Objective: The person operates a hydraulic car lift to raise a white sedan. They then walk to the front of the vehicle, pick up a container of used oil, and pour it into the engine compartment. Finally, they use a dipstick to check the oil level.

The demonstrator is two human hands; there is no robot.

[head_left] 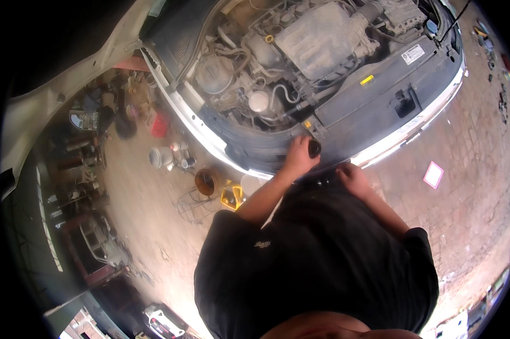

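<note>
My left hand (300, 157) is closed around a small black round cap-like piece (314, 149), held just above the front edge of the car's engine bay. Its exact kind is too small to tell. My right hand (354, 178) is lower and to the right, by the car's front edge, against the dark shirt. Its fingers are curled in, and whatever they may hold is hidden. Ahead of both hands lies the black plastic front panel (345, 121). Behind it sit the dusty engine cover (317, 42) and a white round reservoir cap (259, 101).
The raised hood (68, 85) arches at the upper left. On the floor to the left stand white containers (161, 157), a brown round pot (205, 182) and a yellow container (232, 196). A pink-edged white card (433, 174) lies on the bricks at right.
</note>
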